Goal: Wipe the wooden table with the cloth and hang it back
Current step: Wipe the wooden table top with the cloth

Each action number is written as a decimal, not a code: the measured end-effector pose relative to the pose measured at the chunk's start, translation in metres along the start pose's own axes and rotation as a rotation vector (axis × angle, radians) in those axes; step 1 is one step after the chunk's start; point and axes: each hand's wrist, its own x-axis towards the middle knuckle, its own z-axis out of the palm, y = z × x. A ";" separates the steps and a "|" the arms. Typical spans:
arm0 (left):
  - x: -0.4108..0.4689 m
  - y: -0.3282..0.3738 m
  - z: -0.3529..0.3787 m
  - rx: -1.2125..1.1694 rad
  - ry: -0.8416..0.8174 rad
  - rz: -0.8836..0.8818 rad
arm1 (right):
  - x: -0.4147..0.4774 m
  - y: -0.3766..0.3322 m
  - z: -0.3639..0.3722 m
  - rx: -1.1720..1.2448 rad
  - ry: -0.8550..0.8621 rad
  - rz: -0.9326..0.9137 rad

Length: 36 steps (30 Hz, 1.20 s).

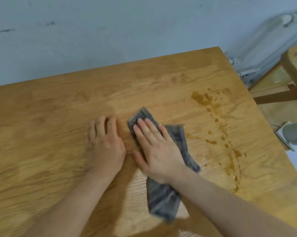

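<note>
A grey striped cloth [163,199] lies flat on the wooden table [59,108], stretching from the table's middle toward its near edge. My right hand [156,149] presses palm-down on the cloth's far part, fingers spread and pointing up-left. Just left of it, my left hand [105,144] rests on bare wood with curled fingers and holds nothing. To the right of the cloth, brown liquid [212,106] is spilled in drops and streaks running from the far right down toward the near right.
A pale grey wall [110,31] runs behind the table's far edge. Past the right edge stands a wooden chair or stool [294,69], with a grey object and a white box [292,134] on the floor below.
</note>
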 end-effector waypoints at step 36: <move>-0.007 -0.005 0.004 -0.220 -0.026 0.554 | -0.188 -0.060 0.035 0.073 0.306 0.631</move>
